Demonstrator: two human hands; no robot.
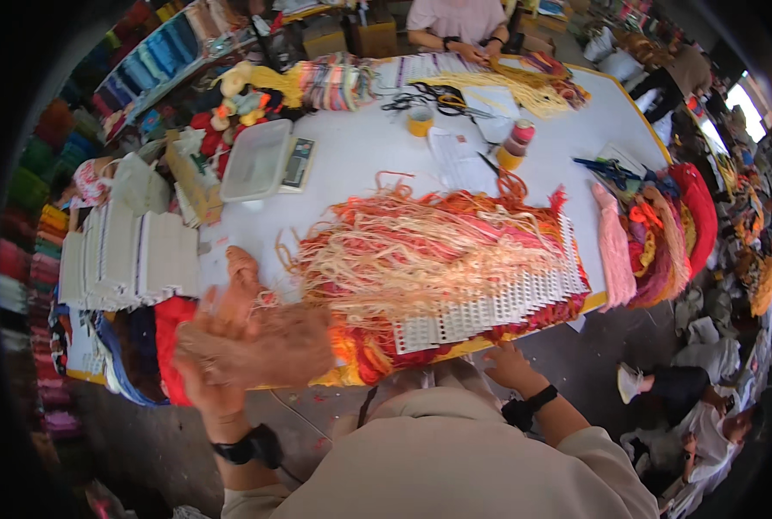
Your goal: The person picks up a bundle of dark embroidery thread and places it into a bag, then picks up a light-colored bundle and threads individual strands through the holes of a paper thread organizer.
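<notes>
My left hand (209, 381) is closed around a dusty-pink skein of yarn (273, 350) at the table's near left edge; motion blurs the fingers a little. A twisted brownish-pink skein end (243, 266) shows just beyond it. My right hand (513, 368) hangs beside the near edge, fingers loosely stretched, holding nothing I can see. Between and beyond my hands lies a wide heap of cream, pink and orange threads (429, 246). White punched cards (490, 310) overlap in a row along its near side, over red and orange yarn (373, 359).
Stacked white cards (126, 259) stand at left, near a clear plastic tub (256, 160). Scissors (442, 97) and a thread cone (517, 138) lie farther back. Several coloured skeins (654, 233) rest at right. Across the table (360, 156) sits another person (459, 26).
</notes>
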